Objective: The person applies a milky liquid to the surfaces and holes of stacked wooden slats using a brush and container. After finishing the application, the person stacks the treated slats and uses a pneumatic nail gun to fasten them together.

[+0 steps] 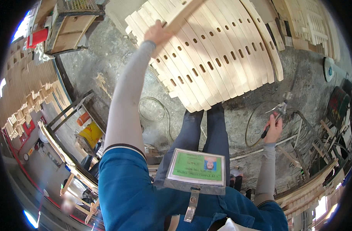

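Observation:
My left hand (158,34) is closed on the near end of a pale wooden slat (182,16), which slants up and away to the right above a layer of similar slats. Those slats (222,77) lie side by side before my legs, with oval slots cut in rows across them. Out to the right, my right hand (275,125) grips a silver hand-held tool (280,111) with a slim, blurred front end and a black part below the fingers. It looks like an air tool; its exact kind is unclear. The tool is apart from the slats.
Thin hose (249,129) curls on the concrete floor (106,57) near the tool. More stacked wood stands at far right (312,23) and left (27,88). A wooden cabinet (70,32) is at far left, a yellow bag (92,134) nearer. An ID badge (195,169) hangs at my chest.

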A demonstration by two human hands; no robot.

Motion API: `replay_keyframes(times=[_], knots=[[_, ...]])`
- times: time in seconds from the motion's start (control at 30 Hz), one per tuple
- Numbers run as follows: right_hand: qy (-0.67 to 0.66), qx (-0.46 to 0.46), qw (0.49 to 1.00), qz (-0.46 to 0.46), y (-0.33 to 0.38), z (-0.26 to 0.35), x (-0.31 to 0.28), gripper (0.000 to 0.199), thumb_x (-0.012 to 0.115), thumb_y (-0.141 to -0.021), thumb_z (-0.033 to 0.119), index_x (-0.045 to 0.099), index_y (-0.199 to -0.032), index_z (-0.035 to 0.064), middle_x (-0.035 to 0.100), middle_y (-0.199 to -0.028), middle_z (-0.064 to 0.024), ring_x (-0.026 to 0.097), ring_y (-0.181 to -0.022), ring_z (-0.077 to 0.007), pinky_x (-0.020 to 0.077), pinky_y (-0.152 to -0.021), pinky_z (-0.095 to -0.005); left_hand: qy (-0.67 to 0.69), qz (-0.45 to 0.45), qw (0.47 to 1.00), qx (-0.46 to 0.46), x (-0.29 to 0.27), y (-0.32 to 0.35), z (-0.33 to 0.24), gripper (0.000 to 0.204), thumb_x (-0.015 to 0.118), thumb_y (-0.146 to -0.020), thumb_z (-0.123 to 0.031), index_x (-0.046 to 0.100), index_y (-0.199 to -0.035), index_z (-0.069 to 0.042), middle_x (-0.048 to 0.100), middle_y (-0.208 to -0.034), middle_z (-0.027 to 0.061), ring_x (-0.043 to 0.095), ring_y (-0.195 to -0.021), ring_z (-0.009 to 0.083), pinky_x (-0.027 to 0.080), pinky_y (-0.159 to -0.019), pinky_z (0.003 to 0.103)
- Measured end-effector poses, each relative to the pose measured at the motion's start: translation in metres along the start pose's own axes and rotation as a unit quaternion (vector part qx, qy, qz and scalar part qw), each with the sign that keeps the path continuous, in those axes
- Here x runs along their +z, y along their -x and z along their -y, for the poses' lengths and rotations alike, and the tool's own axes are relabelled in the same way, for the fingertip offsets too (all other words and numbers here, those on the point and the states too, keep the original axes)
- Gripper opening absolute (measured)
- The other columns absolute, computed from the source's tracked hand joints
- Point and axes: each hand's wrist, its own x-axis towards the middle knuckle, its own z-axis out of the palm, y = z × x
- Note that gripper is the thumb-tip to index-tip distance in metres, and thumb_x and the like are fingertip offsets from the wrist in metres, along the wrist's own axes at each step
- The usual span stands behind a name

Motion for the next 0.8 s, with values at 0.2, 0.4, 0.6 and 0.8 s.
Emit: replay_keyframes(times=[0.2,0.4,0.6,0.8], knots=[[0.006,0.058,0.989,0.139,0.07,-0.001,0.023,0.034,0.046,-0.086,0.01,0.037,-0.118,-0.0013,0.053,-0.087,-0.0066,0.048,-0.047,-0.0092,0.0373,-0.037,-0.0225,0.202,-0.033,0.974,-0.093,0.033,0.134,0.007,0.049,0.068,-0.067,-0.027,0.046,-0.099,0.002,0.059,-0.097,0.0219,0.059,-0.089,0.0295,0.046,-0.075,0.038],[-0.1,0.204,0.918,0.325,0.095,0.036,0.036,0.045,0.041,-0.081,0.001,0.031,-0.125,-0.0002,0.051,-0.112,-0.0154,0.051,-0.044,-0.0122,0.0386,-0.035,-0.0218,0.57,-0.124,0.803,-0.122,0.098,0.219,0.017,0.057,0.063,-0.071,-0.003,0.031,-0.118,0.007,0.049,-0.106,0.0164,0.052,-0.089,0.0201,0.046,-0.075,0.031],[-0.208,0.308,0.819,0.438,0.128,0.046,0.028,0.041,0.041,-0.087,0.01,0.029,-0.125,0.0009,0.053,-0.103,-0.0131,0.042,-0.038,-0.0095,0.0356,-0.031,-0.021,0.633,-0.237,0.726,-0.128,0.135,0.214,-0.003,0.07,0.053,-0.068,0.007,0.016,-0.128,0.005,0.042,-0.114,0.0191,0.048,-0.098,0.0244,0.042,-0.085,0.032],[-0.044,0.213,0.938,0.272,0.141,0.05,0.011,0.034,0.037,-0.093,0.031,0.04,-0.111,0.002,0.054,-0.092,-0.0089,0.038,-0.036,-0.0063,0.0332,-0.03,-0.02,0.662,-0.229,0.689,-0.187,0.15,0.199,0.002,0.065,0.051,-0.066,0.009,0.021,-0.123,0.002,0.043,-0.112,0.0179,0.049,-0.097,0.0251,0.042,-0.084,0.034]])
